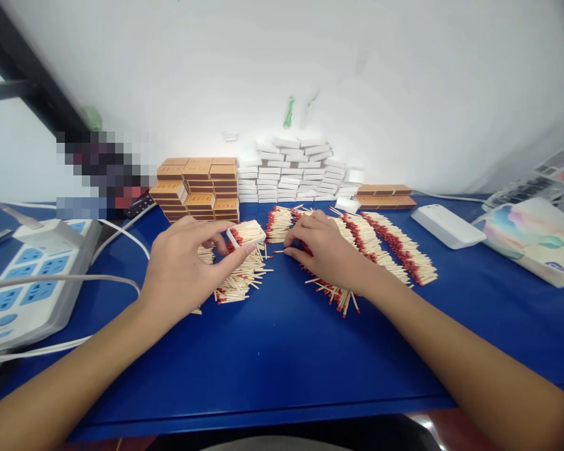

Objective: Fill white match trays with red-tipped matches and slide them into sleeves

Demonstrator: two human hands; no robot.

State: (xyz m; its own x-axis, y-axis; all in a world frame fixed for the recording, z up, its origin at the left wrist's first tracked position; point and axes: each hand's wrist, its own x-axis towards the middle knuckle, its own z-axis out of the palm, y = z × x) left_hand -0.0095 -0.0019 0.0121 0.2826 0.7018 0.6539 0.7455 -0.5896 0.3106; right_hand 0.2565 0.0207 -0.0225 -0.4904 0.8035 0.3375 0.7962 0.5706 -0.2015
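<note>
My left hand holds a small white matchbox tray between thumb and fingers; the tray is partly filled with red-tipped matches. Beneath it lies a loose pile of matches on the blue table. My right hand rests on a longer spread of red-tipped matches, its fingertips pinched together at a few sticks near the table surface.
Stacks of brown matchbox sleeves and white inner trays line the back wall, with more brown sleeves to the right. A power strip with cables sits left. A white device and a colourful packet lie right.
</note>
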